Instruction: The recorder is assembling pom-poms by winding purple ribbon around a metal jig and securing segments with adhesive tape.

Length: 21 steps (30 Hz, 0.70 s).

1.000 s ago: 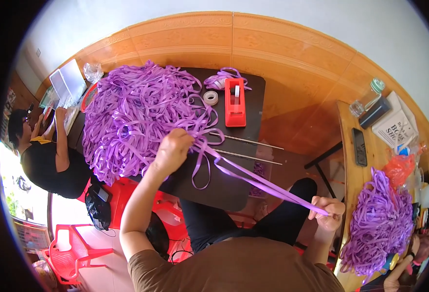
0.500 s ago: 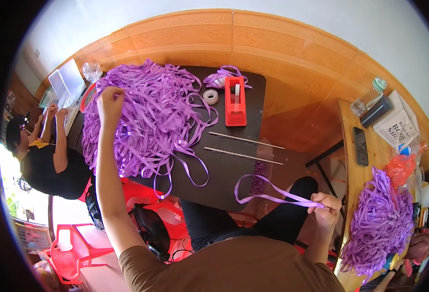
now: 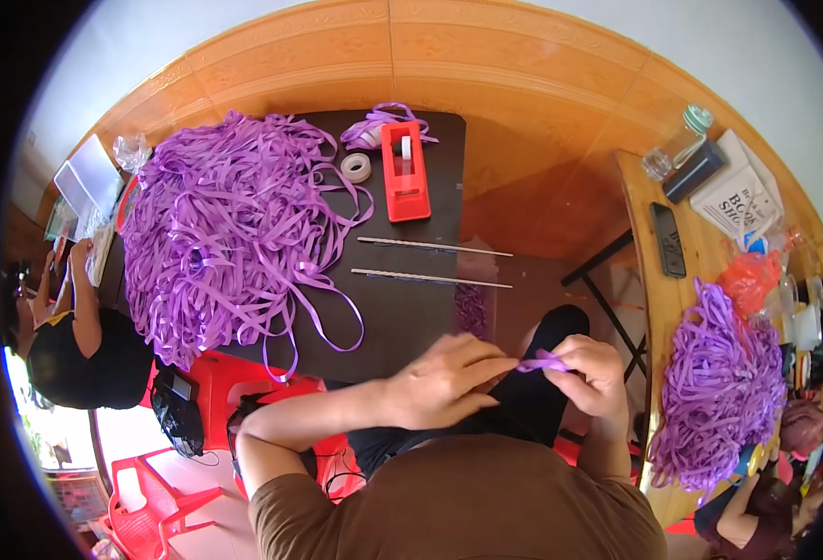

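Note:
My right hand (image 3: pixel 596 375) pinches a short folded bit of purple ribbon (image 3: pixel 544 361) above my lap, past the table's right side. My left hand (image 3: pixel 453 381) is close beside it, fingers stretched toward the ribbon and thumb apart; the fingertips reach the ribbon's left end. Whether they touch it I cannot tell. A big tangled heap of purple ribbon (image 3: pixel 234 233) covers the left of the dark table (image 3: pixel 402 322). Two thin pale rods (image 3: pixel 435 246) lie side by side on the table, near a red tape dispenser (image 3: pixel 406 191) and a tape roll (image 3: pixel 355 168).
A wooden side table (image 3: pixel 637 201) at right bears another purple ribbon heap (image 3: pixel 719 401), a phone (image 3: pixel 668 240), a dark case (image 3: pixel 696 172) and a red plastic bag (image 3: pixel 750 280). At left a person in black (image 3: pixel 90 359) works. Red plastic chairs (image 3: pixel 155 509) stand lower left.
My left hand has come from over the ribbon heap across to my right hand. The long ribbon loop at my right hand now shows as a short folded bit. The view has shifted slightly.

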{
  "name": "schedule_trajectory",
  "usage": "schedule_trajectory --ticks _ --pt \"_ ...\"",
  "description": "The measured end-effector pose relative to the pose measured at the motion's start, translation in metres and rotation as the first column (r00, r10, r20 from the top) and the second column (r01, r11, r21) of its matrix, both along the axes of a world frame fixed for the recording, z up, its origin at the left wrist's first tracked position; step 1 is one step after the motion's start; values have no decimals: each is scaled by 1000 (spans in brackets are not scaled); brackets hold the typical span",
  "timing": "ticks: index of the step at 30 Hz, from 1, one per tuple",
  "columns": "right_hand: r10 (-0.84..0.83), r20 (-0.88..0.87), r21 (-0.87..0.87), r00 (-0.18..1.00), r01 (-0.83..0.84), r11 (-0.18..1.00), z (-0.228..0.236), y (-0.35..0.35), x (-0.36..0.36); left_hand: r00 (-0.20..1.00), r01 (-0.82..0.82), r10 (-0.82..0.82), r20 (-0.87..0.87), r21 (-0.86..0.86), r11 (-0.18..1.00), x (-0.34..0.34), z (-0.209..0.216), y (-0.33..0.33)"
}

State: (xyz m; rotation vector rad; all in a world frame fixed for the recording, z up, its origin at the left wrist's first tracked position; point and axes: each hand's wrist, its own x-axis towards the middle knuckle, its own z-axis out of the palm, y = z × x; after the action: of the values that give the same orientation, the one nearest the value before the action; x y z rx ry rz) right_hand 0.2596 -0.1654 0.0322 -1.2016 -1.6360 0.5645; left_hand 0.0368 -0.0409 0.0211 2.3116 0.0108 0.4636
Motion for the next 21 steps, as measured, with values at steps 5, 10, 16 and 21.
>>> schedule_trajectory --ticks 5,10,16,21 --pt "-22 297 17 955 18 1000 1 -1 1 979 -45 109 169 -345 938 36 -3 -29" --pt "-17 40 0 999 17 1000 6 -10 14 997 30 19 72 -622 782 39 -22 -42" --pt "105 102 -102 989 -95 990 4 -21 24 951 -144 259 172 -495 857 40 -16 -54" --pt "348 266 -217 899 -296 930 -1 -21 25 993 37 27 116 -513 858 41 -29 -60"
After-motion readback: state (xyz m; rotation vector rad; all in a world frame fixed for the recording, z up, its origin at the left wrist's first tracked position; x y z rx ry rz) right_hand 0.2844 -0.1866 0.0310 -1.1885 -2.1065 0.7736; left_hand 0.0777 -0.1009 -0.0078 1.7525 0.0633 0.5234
